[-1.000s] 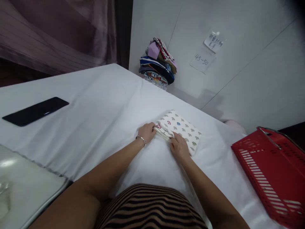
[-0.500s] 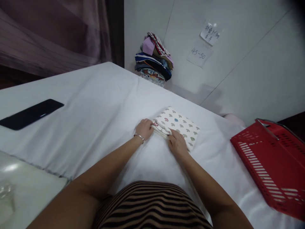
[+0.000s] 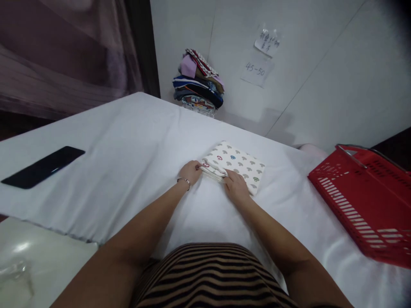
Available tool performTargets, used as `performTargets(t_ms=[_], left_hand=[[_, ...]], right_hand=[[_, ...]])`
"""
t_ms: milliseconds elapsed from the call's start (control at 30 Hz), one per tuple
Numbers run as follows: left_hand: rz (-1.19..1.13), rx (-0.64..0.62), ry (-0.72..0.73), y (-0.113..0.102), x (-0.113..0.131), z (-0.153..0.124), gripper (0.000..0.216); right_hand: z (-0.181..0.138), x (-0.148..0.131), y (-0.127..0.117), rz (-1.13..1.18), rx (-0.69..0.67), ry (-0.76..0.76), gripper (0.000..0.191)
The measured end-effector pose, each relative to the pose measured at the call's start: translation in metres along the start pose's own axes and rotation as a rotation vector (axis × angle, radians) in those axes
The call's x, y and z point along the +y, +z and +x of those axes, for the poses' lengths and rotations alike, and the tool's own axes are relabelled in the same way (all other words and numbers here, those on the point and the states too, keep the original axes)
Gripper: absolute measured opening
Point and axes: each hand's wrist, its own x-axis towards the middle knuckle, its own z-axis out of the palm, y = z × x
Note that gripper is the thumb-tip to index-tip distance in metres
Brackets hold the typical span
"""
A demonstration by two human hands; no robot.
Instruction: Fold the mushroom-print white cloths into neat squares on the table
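Cloth (image 3: 241, 161): white, grey mushroom-like prints, a few in red, blue, green. Folded into a flat, layered pad. Lying on the white-covered desk (image 3: 128, 141), a little right of mid-view, set at a slant. Near edge turned toward the body, with a raised, rumpled fold between both hands.

Left hand (image 3: 192, 172): at the near left corner, grip clamped on the cloth there, thumb and fingertips together over the layers. Silver bracelet (image 3: 184, 182) on that wrist. Right hand (image 3: 236, 187): at the near edge, farther right, grip clamped on the fold, fingers bent, partly covering the print. Both forearms bare, reaching in from below, either side of a striped top (image 3: 212, 276).

Farther out, on the desk: black slab (image 3: 45, 167), phone-like, flat, well apart at far left. Red basket (image 3: 359, 205) at right, tilted in view, metal handle along its upper rim, well apart from the cloth. Clothes pile (image 3: 199, 85) at the far edge, by the wall (image 3: 308, 98); cannot tell what bears it. Two handwritten notes (image 3: 257, 72) on the wall, lower one reading 45-50. Mauve curtain (image 3: 64, 55) at upper left.
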Motion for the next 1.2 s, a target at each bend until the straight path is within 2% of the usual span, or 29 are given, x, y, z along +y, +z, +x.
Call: performTargets(t_ms=[233,533,900,1200], left_hand=[[-0.104,-0.004,-0.014,-0.001,-0.007,-0.005,0.015],[0.014,0.039,0.093,0.003,-0.005,-0.008,0.024],[0.237,0.064,0.072,0.009,0.009,-0.006,0.024],[0.167,0.039,0.073,0.006,0.008,-0.004,0.031]], right_hand=[[-0.002,-0.001,0.003,-0.006,0.039,-0.016,0.022],[-0.002,-0.002,0.007,-0.023,0.049,0.006,0.022],[-0.002,-0.008,0.003,-0.045,0.077,0.04,0.024],[-0.001,-0.006,0.005,-0.047,0.051,0.049,0.021]])
